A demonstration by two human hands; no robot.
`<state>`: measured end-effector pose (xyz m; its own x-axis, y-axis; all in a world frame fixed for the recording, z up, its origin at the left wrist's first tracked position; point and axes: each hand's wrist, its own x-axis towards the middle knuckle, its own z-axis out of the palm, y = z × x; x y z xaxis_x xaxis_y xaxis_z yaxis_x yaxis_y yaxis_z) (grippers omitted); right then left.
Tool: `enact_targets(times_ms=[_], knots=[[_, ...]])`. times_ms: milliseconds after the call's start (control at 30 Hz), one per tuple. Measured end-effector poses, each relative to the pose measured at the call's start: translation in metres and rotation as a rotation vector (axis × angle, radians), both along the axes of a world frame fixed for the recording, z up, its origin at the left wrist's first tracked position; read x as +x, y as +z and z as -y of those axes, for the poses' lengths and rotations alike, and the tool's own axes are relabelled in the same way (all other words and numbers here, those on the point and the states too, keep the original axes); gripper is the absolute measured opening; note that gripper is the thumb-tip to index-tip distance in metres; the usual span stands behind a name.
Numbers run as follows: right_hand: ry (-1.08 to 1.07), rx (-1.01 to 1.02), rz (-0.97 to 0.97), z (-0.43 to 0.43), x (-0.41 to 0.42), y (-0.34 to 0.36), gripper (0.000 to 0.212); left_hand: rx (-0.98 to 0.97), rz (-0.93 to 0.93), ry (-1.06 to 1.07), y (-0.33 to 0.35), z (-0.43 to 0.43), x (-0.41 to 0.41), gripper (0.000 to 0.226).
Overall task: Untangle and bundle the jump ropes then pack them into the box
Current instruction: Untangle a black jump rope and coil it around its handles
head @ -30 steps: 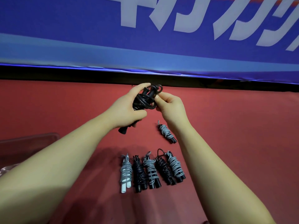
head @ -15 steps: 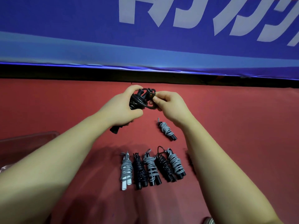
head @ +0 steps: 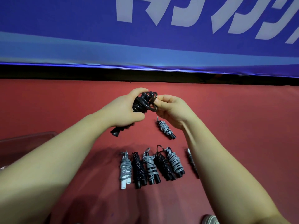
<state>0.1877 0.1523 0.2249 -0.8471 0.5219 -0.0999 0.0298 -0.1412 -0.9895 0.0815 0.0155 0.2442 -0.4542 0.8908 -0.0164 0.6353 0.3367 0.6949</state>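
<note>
My left hand grips a black jump rope by its two handles, whose ends stick out below the fist. Black cord is wound round the handles. My right hand pinches a loop of that cord at the bundle's top right. Both hands are held above the red floor. Below them lies a single grey bundled rope. Nearer to me, a row of several bundled ropes, grey and black by turns, lies side by side. Another bundle is half hidden behind my right forearm.
A clear plastic box sits at the left edge, partly behind my left forearm. A blue banner with white letters hangs along the far side over a dark gap. A shoe tip shows at the bottom right.
My hands have stayed close together on the black rope. The right hand's fingers have shifted along the cord loop at the bundle's top. The view has dipped slightly.
</note>
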Motion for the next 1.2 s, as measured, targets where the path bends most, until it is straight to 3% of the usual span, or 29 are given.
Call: enact_targets(times_ms=[100,167,233,267,333,433,667,867,1000,1133,1200], knots=[[-0.120,-0.131,0.007,0.010,-0.009,-0.008,0.027,-0.068,-0.349,0.132,-0.007,-0.007,0.000,0.077],[-0.165,-0.094,0.027,0.018,-0.014,-0.010,0.029,-0.119,-0.425,0.196,-0.016,-0.011,0.002,0.078],[-0.213,-0.034,0.041,0.027,-0.017,-0.010,0.016,-0.142,-0.446,0.206,-0.022,-0.012,0.003,0.079],[-0.266,0.008,0.042,0.029,-0.017,-0.011,0.023,-0.136,-0.441,0.199,-0.025,-0.013,0.004,0.080],[-0.370,0.168,0.042,0.030,-0.015,-0.014,0.044,-0.114,-0.421,0.192,-0.027,-0.014,0.005,0.081],[-0.415,0.394,0.018,0.034,-0.012,-0.020,0.053,-0.115,-0.348,0.159,-0.026,-0.016,0.004,0.085],[-0.328,0.873,0.043,0.038,-0.010,-0.034,0.040,-0.177,-0.205,0.085,-0.029,-0.014,-0.001,0.086],[-0.296,1.075,0.087,0.033,-0.009,-0.037,0.016,-0.214,-0.073,0.040,-0.031,-0.010,-0.003,0.086],[-0.297,1.210,0.260,0.028,-0.008,-0.036,0.016,-0.202,-0.066,0.045,-0.031,-0.011,0.000,0.084],[-0.479,1.548,0.117,0.023,-0.007,-0.039,0.019,-0.186,0.103,0.045,-0.028,-0.014,0.003,0.075],[-0.463,1.421,0.036,0.020,-0.005,-0.036,0.017,-0.179,0.186,0.039,-0.026,-0.015,0.005,0.070]])
